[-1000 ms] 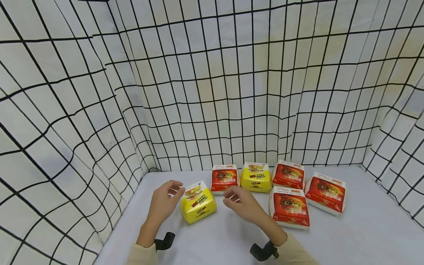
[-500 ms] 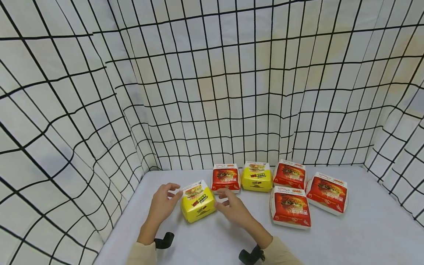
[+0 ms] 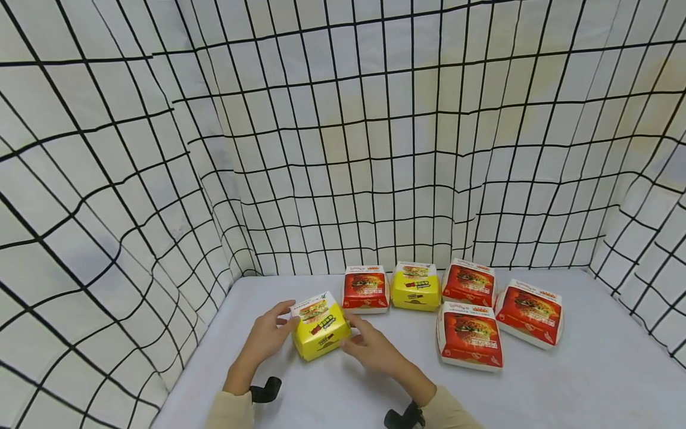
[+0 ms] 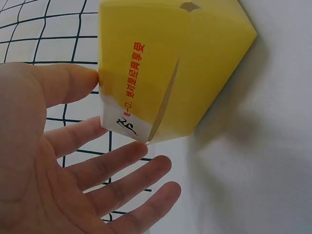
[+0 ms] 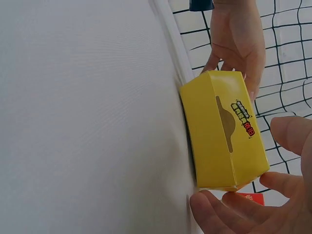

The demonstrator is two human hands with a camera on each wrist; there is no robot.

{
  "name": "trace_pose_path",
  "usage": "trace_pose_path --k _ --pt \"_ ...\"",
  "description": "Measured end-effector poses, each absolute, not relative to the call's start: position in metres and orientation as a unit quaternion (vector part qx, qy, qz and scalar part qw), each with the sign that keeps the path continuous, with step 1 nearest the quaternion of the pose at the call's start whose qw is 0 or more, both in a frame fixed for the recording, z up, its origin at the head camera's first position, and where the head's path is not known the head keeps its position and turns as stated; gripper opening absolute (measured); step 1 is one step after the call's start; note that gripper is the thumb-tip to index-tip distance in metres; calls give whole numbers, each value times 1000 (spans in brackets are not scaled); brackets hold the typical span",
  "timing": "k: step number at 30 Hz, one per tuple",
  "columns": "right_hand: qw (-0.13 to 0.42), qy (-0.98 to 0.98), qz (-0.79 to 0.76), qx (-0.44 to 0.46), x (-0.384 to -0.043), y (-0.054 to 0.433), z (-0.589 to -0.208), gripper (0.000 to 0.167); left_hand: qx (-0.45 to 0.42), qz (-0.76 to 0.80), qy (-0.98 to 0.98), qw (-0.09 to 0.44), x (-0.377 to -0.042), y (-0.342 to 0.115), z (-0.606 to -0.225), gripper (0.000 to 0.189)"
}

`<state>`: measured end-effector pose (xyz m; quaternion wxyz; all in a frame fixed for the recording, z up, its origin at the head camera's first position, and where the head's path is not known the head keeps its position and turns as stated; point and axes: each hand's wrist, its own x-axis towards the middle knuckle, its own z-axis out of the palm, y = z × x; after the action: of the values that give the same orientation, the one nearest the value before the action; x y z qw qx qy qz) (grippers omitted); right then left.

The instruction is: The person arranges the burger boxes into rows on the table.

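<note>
A yellow burger box (image 3: 320,326) sits slightly turned on the white tabletop, between the two hands. At its left side is my left hand (image 3: 268,332); in the left wrist view the thumb (image 4: 73,83) meets the box's edge and the fingers spread out by its corner. On the opposite side, my right hand (image 3: 372,345) has its fingertips at the box's end. The right wrist view has the right thumb (image 5: 292,134) apart from the yellow carton (image 5: 219,131), with the other fingers fairly straight at its lower end.
Behind stand a red burger box (image 3: 365,289) and a second yellow box (image 3: 415,286). Three more red boxes, at the back (image 3: 468,283), front (image 3: 470,335) and far right (image 3: 529,313), group on the right. White walls with a black grid (image 3: 375,149) enclose the white table (image 3: 579,381).
My right hand has moved left, from beside the red box to the yellow box's right side. My left hand has come slightly closer to the box, which stays in place.
</note>
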<state>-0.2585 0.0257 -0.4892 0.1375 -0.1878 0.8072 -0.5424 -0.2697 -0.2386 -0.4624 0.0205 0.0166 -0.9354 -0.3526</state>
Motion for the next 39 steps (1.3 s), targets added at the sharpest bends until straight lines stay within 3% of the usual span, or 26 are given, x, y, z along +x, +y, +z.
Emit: trace_pose_path --k 22,39 --pt "168 828 -504 -177 -261 42 -484 44 -49 -366 -929 -35 -264 -246 -455 44" --pt "148 827 -507 -194 -270 60 -480 64 -74 -392 -916 -48 -264 -220 -462 46"
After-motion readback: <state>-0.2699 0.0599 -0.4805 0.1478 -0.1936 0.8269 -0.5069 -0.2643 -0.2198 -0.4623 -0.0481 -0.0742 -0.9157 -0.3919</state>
